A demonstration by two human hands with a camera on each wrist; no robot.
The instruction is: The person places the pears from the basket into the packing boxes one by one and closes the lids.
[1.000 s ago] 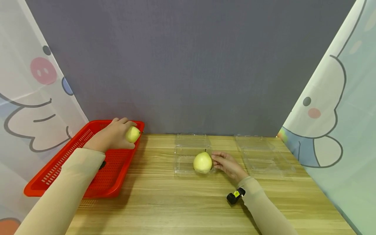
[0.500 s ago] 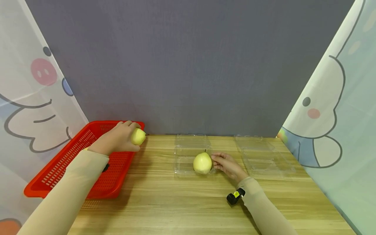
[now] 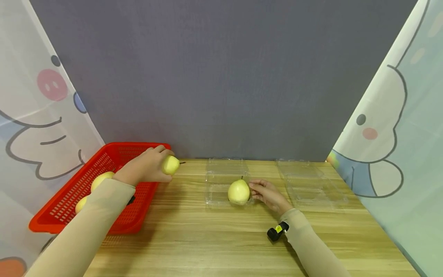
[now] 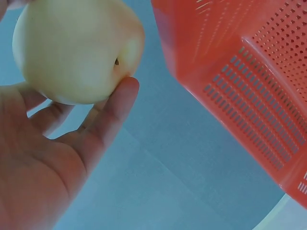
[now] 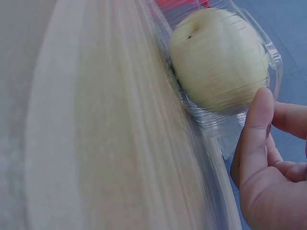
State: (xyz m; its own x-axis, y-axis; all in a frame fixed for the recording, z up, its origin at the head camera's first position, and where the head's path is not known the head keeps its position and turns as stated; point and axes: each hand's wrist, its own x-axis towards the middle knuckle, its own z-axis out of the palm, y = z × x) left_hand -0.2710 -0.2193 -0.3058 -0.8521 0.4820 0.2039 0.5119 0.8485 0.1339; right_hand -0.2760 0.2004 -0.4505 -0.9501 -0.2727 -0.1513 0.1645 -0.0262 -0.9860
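My left hand grips a yellow-green pear above the right rim of the red basket. In the left wrist view this pear rests between the thumb and fingers, clear of the basket wall. A second pear sits in the right part of a clear plastic clamshell box with its lid laid back. My right hand pinches the box's right edge beside that pear; in the right wrist view the thumb is on the near side of the wall, by the pear.
More pears lie in the basket, partly hidden by my left sleeve. Another clear clamshell box, lid laid back, stands on the wooden table at the right. A grey panel rises behind the table, with printed cloths at both sides.
My left hand has carried its pear rightward and slightly lower, from over the basket to past its right rim. Pears in the basket have come into sight. My right hand stays put.
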